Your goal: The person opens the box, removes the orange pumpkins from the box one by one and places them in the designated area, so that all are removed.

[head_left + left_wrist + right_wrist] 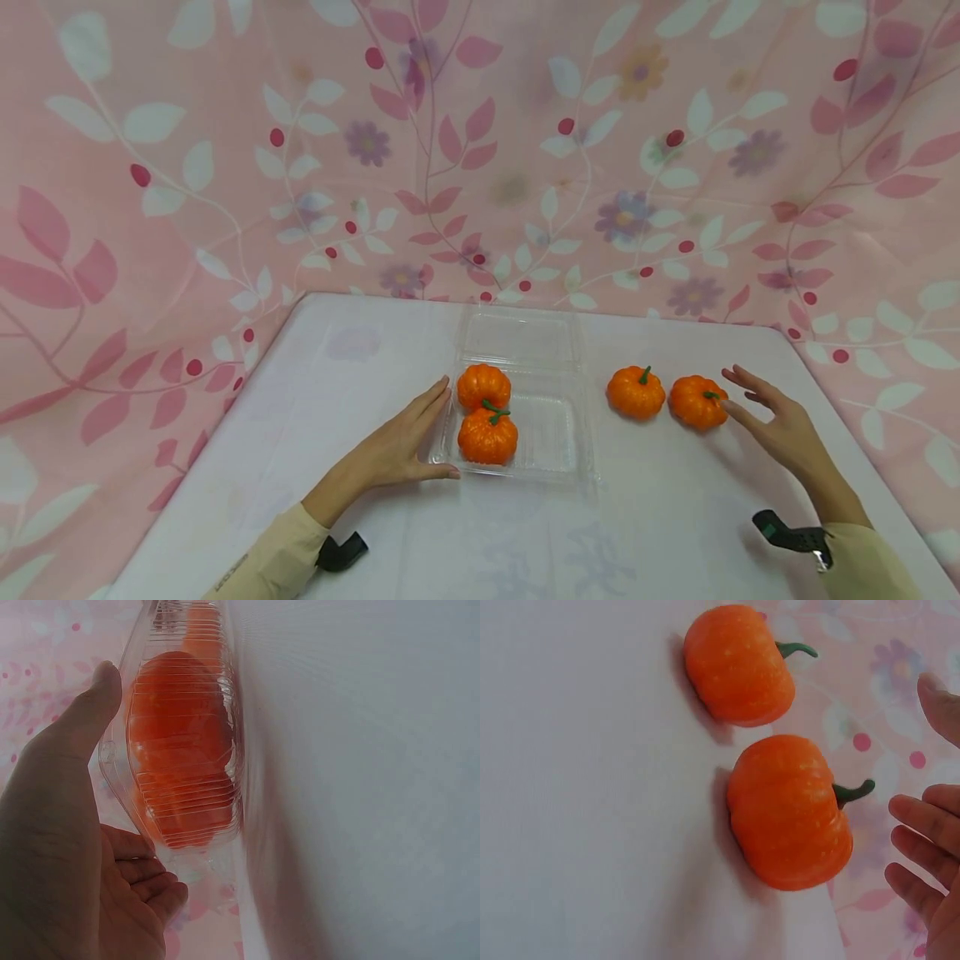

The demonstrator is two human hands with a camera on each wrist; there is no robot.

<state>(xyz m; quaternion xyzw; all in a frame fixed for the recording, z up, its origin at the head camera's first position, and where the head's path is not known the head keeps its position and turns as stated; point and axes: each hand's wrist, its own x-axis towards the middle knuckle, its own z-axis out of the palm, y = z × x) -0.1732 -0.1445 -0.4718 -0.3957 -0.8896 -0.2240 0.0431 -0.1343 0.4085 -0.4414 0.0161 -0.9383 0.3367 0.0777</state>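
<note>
A clear plastic clamshell box (pixel 551 433) lies with its lid folded back on the table. In its left half sit two small orange pumpkins, a rear pumpkin (pixel 483 387) and a front pumpkin (pixel 488 437), with green stems. My left hand (pixel 401 442) spans the box's left edge, thumb at the front corner and fingers along the side. To the right of the box stand two more pumpkins, a nearer-to-box pumpkin (pixel 635 392) and an outer pumpkin (pixel 697 402). My right hand (pixel 783 429) hovers beside the outer pumpkin, fingers spread with nothing in them.
The clear lid (pixel 519 335) lies flat behind the box. A white cloth (pixel 360 358) covers the table, and a pink floral curtain (pixel 510 167) hangs behind and at both sides. Black straps with cameras sit at both wrists.
</note>
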